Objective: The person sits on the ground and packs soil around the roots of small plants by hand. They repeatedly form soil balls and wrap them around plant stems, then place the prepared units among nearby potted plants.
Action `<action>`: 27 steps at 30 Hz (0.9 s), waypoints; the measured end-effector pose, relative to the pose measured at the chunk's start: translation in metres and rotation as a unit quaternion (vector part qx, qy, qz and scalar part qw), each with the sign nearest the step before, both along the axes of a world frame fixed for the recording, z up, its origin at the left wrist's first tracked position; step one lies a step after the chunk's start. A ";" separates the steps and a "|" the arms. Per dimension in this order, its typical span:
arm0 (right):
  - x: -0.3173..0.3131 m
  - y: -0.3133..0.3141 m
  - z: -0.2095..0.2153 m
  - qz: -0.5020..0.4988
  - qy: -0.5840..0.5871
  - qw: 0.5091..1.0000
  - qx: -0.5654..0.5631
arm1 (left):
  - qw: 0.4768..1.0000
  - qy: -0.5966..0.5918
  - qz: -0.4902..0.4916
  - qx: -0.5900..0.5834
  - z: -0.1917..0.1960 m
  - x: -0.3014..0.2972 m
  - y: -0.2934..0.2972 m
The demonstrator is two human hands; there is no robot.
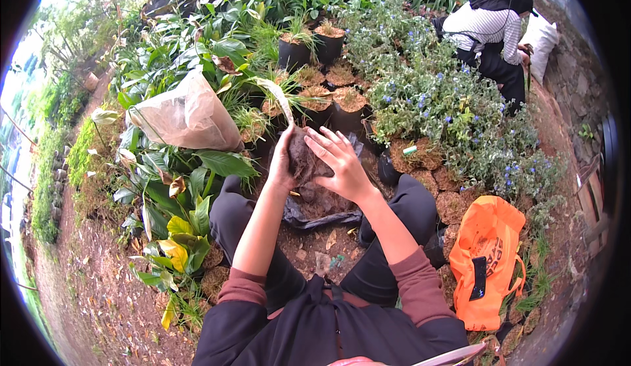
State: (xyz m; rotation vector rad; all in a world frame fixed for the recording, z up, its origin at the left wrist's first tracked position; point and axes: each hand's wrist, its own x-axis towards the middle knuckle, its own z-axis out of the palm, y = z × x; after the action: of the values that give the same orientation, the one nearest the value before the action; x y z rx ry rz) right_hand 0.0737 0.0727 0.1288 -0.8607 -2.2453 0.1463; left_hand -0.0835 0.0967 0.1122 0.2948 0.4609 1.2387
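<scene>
In front of me, above the ground between my knees, a dark brown clump of soil (303, 159) is between my two hands. My left hand (282, 162) is curled along its left side and supports it. Spread fingers of my right hand (342, 165) lie against its upper right side, with the thumb apart. From near my left fingertips a pale curved strip (279, 96) rises; I cannot tell whether it is a leaf or plastic. Below the hands, loose dark soil (325, 201) lies on a black plastic sheet or bag (322, 221).
Black pots (294, 53) with dry grassy tops stand ahead. A translucent plastic bag (190, 116) rests among leafy plants at left. Blue-flowered shrubs (420, 96) grow at right, near an orange bag (486, 254) with a phone (479, 277) on it. A person (490, 34) bends beside a white sack (540, 44).
</scene>
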 end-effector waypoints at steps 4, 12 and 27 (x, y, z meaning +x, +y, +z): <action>0.003 0.001 0.003 -0.005 -0.010 0.999 0.035 | 0.999 0.032 0.003 0.027 -0.016 0.003 0.002; 0.005 0.005 0.002 -0.005 0.012 0.999 0.032 | 0.999 0.051 0.010 0.005 -0.020 0.008 0.001; 0.004 0.005 0.004 -0.021 0.058 0.996 0.064 | 0.996 0.086 -0.008 -0.009 0.005 0.015 -0.007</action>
State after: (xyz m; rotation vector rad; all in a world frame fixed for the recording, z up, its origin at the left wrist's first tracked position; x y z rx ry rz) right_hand 0.0779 0.0772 0.1329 -0.8100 -2.1029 0.0308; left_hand -0.0680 0.0896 0.1173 0.3915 0.6166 1.1987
